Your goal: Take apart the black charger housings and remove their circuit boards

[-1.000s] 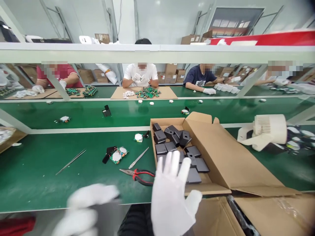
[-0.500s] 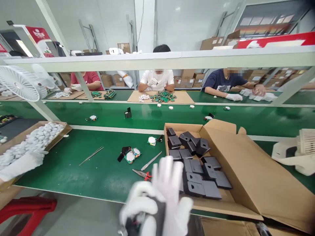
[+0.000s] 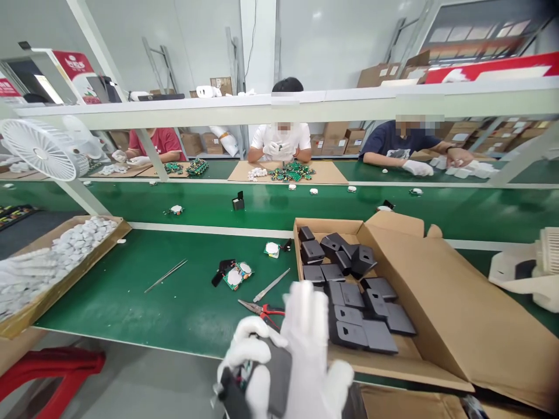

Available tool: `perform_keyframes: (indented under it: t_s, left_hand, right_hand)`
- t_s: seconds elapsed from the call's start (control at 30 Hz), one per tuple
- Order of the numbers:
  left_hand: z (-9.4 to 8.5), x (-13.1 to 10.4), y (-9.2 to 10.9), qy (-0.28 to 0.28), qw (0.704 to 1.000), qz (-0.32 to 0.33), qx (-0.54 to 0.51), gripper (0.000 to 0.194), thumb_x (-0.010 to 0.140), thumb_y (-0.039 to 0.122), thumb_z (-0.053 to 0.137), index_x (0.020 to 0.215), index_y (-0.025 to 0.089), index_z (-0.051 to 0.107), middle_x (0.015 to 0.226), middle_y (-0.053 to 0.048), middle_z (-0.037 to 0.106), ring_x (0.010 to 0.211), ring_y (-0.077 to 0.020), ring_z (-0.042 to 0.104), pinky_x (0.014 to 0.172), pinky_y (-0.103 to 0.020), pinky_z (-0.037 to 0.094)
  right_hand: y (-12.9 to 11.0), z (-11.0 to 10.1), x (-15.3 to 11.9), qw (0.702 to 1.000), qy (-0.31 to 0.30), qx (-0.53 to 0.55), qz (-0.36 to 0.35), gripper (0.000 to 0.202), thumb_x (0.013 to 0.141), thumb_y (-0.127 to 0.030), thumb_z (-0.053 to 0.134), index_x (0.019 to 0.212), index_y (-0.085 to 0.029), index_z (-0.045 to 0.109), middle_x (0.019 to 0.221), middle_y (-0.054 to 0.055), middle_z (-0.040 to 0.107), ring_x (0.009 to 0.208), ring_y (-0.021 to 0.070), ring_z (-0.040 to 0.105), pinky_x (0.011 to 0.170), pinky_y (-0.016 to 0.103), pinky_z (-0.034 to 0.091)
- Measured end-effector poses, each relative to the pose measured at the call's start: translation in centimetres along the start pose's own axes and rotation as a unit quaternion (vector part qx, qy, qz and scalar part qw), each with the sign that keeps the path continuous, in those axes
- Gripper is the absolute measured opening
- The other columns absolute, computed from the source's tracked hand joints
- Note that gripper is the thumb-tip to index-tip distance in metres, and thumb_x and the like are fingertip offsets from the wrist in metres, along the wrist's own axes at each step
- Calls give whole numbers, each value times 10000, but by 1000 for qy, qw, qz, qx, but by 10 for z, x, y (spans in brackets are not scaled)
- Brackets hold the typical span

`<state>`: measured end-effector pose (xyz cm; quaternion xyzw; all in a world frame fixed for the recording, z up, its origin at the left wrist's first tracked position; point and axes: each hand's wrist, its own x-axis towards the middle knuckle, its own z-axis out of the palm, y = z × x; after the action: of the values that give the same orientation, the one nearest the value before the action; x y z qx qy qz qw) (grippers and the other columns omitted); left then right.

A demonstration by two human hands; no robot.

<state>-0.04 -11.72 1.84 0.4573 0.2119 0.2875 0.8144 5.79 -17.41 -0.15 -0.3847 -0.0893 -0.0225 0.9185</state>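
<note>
Stretching across, bench [image 3: 196, 320]: one, green, at the wearer's front.
Carton [image 3: 441, 302]: one, flaps open, holding at least fourteen dark cases [image 3: 379, 337]; overlaps prevent an exact count.
Right hand [image 3: 308, 355]: one, gloved, open wide, fingers straight and thumb apart, gripping nothing; contact with the held case cannot be confirmed.
Left hand [image 3: 253, 352]: one, gloved, curled firmly around a case.
Case [image 3: 279, 372]: one in hand, off the bench's near edge, left of the carton. Steady fingers on its outer walls, with light pressure near the exposed parts, would seem the sound grip; a flat palm could brace it evenly.
Pliers [image 3: 263, 312]: one pair, beside the carton.
Blade [image 3: 271, 286]: one.
Tweezers [image 3: 166, 276]: one pair.
Boards [image 3: 236, 277]: two clusters, carrying three white discs.
</note>
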Motion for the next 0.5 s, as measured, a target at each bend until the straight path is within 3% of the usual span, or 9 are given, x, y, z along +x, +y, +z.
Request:
perform_keyframes:
  t_s: [0.07,0.13,0.2,0.27,0.37,0.5]
  left_hand:
    - [5,13,14,42,997,31,-63,279,679,436,772,656,249,566,884,5,613,867,-218,625,855,-383,541]
    - [10,29,30,96,983,22,-155,241,859,468,602,782,241,586,922,2,609,845,-168,627,804,-335,560]
    - [12,44,42,165,930,-78,-318,244,943,399,518,867,181,600,894,-34,627,848,-175,640,793,-343,575]
    - [14,53,47,194,876,-151,-415,240,967,349,503,956,132,603,868,-49,643,844,-190,645,788,-371,587]
    - [16,54,44,194,841,-195,-465,276,960,341,529,1094,108,594,888,-59,653,857,-209,645,776,-394,599]
    - [17,47,37,165,846,-223,-455,331,946,378,548,1169,137,592,959,-71,648,867,-214,643,770,-397,602]
  right_hand:
    - [-1,-4,5,1000,-7,5,8,540,1011,-472,116,1472,-380,383,1589,-32,309,1462,242,314,1155,554,310]
    - [-4,-10,9,1000,-15,-4,1,510,1033,-422,136,1464,-350,399,1593,-19,306,1463,233,312,1208,540,212]
    - [-5,-18,12,997,-54,-54,-2,478,1044,-409,198,1454,-315,424,1575,9,347,1450,237,335,1226,523,172]
    - [-3,-25,12,980,-133,-146,11,440,1040,-397,294,1437,-300,458,1533,27,418,1426,240,373,1217,494,225]
    - [2,-30,10,927,-253,-278,3,422,1007,-333,440,1428,-339,465,1508,3,455,1414,226,388,1187,443,310]
    - [7,-28,6,894,-299,-331,-32,452,976,-291,486,1418,-376,458,1492,1,469,1376,245,434,1143,503,372]
